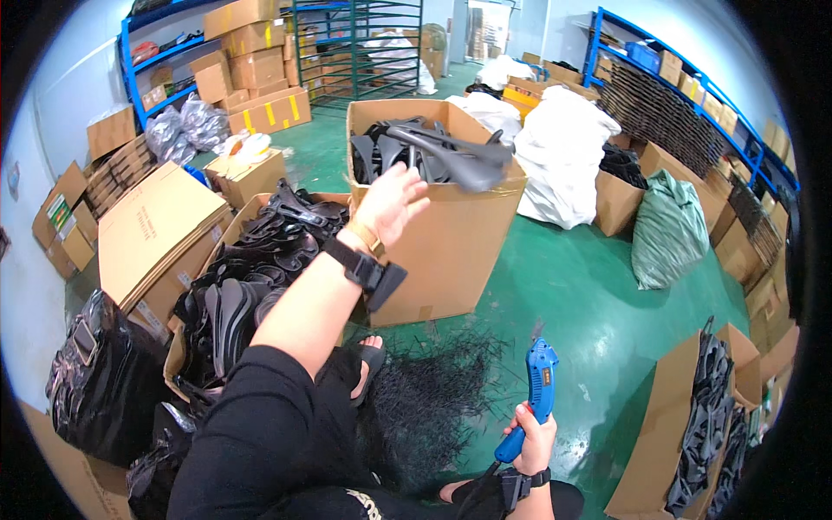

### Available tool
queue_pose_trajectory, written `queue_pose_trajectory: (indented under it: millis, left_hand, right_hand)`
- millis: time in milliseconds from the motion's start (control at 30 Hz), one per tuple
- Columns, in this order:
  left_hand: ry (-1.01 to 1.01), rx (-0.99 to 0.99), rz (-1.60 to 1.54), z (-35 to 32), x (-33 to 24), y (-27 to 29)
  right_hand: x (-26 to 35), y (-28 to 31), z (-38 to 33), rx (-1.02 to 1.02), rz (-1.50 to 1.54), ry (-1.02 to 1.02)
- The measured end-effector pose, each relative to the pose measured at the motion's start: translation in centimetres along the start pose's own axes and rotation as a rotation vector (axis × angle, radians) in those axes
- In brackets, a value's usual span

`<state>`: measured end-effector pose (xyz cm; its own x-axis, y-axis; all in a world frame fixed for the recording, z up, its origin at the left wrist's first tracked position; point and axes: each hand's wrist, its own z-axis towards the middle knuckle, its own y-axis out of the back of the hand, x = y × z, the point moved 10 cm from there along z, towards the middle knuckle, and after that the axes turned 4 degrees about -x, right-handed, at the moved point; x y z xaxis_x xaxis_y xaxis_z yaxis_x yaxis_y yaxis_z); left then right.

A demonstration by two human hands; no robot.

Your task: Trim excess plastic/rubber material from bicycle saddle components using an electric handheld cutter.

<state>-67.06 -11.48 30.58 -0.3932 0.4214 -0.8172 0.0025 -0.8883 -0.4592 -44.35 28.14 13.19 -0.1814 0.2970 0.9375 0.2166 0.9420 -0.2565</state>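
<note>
My left hand [394,206] is stretched out with its fingers apart, just in front of a tall cardboard box [433,251]. Nothing is in its grasp. Right above the fingers, a dark grey bicycle saddle [468,169], slightly blurred, lies over the pile at the box's rim; whether it is at rest I cannot tell. More black saddles [368,160] fill that box. Low on the right, my right hand [533,442] is closed round the handle of a blue electric cutter [541,377], its narrow tip pointing away from me. A dark cable leaves its lower end.
Left of my arm is a low box heaped with black saddle parts [234,303]. Black trimmings [433,399] litter the green floor by my feet. At the right stands another open box [650,433] with black parts. Beyond are a green sack [667,230] and white sacks [563,147].
</note>
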Motion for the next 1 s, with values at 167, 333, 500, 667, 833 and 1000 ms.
queue_pose_trajectory:
  millis: [167, 333, 500, 667, 833, 1000]
  left_hand:
    - [0.031, 0.255, 0.710, -9.4, -2.2, -4.2]
    - [0.260, 0.339, 1.965, -20.7, 4.5, 18.4]
    - [0.408, 0.100, 2.011, -28.8, 2.1, 18.5]
    - [0.442, -0.197, 2.154, -33.3, 0.2, 20.8]
    - [0.485, -0.139, 2.087, -34.3, -0.1, 22.2]
    - [0.057, -0.463, 2.028, -31.1, -10.6, 16.5]
  right_hand:
    - [1.3, 3.0, -0.6, -0.096, -0.038, 0.023]
    - [1.9, 1.0, -0.9, 0.005, -0.015, 0.070]
    - [1.4, 0.7, -1.2, 0.027, -0.021, 0.049]
    - [1.1, 0.2, -1.8, 0.031, -0.013, 0.039]
    - [0.8, 0.5, -2.0, 0.004, 0.008, 0.036]
    - [0.3, 0.9, -1.4, 0.013, 0.001, 0.035]
